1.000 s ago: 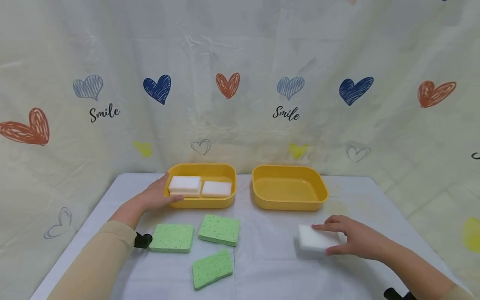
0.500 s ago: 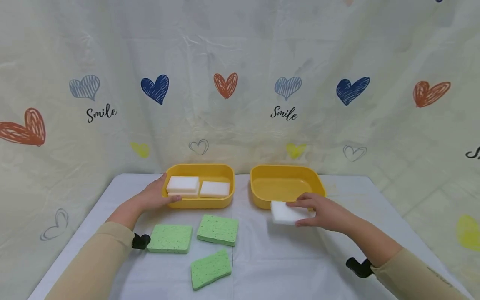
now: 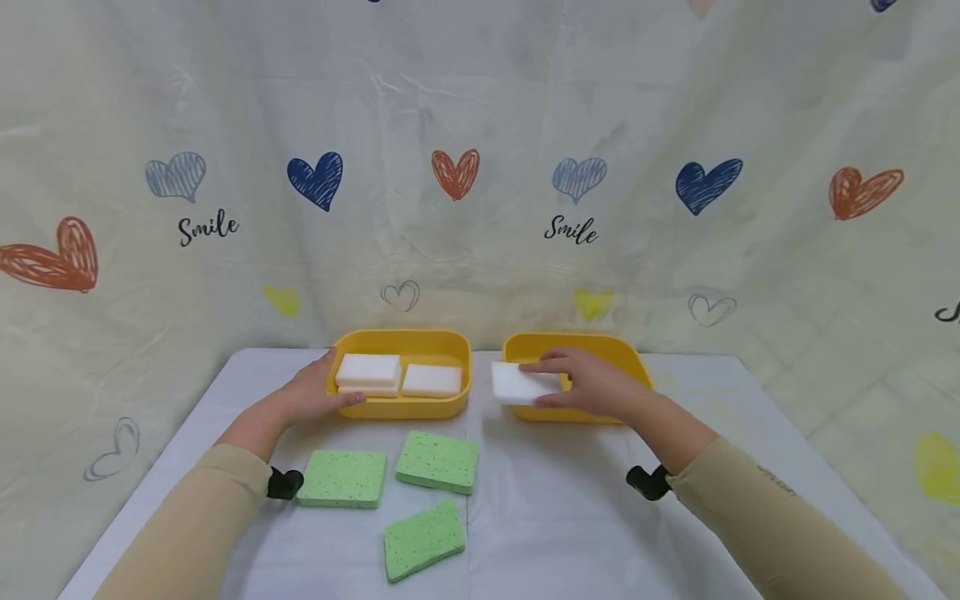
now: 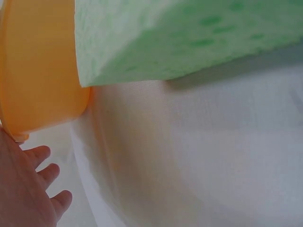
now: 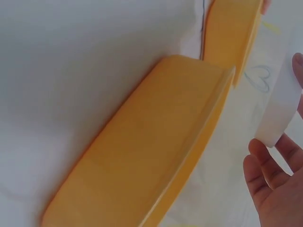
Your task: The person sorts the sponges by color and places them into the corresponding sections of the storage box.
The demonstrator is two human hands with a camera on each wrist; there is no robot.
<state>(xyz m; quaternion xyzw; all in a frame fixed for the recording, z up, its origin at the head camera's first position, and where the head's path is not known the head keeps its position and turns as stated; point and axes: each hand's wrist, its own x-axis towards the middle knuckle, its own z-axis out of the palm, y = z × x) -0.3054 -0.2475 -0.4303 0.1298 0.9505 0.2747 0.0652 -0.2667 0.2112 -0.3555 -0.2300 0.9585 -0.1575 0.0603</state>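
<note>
My left hand (image 3: 311,389) rests against the left end of a yellow tray (image 3: 420,407), thumb over its front rim. Some fingers (image 4: 49,175) lie extended, off the tray in the left wrist view. Inside sit white sponges (image 3: 368,371), stacked at left, and a lower white sponge (image 3: 432,381) at right. My right hand (image 3: 592,382) pinches another white sponge (image 3: 519,384) between thumb and fingers. In the right wrist view, that sponge (image 5: 279,104) is above the trays. From the head, it overlaps the left end of the second yellow tray (image 3: 592,342), whose interior is partly hidden.
On the white tablecloth (image 3: 540,517) in front of the left tray lie a green sponge (image 3: 342,478) at left, a green sponge (image 3: 438,461) near the middle and a green sponge (image 3: 424,540) closest to me. A heart-printed curtain (image 3: 495,275) stands behind the trays.
My right hand has carried the white sponge from the table's right side, left and away from me, to the second tray's left end. My left hand has stayed at the left tray.
</note>
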